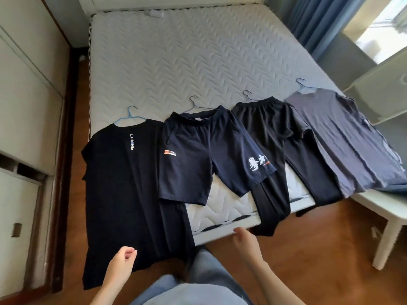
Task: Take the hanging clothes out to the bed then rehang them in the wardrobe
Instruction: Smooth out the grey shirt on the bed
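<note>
Head cam: you're standing at the bed (198, 62) w/ four garments on hangers laid across the quilted mattress. Left hand (122, 260) is curling loosely, right hand (244, 239) is hanging relaxed, both holding nothing, apart. I'd say you're starting rehanging: grab each by its thin wire hook, e.g. black tee (123, 183), so soft fabric isn't slipping off.
</note>
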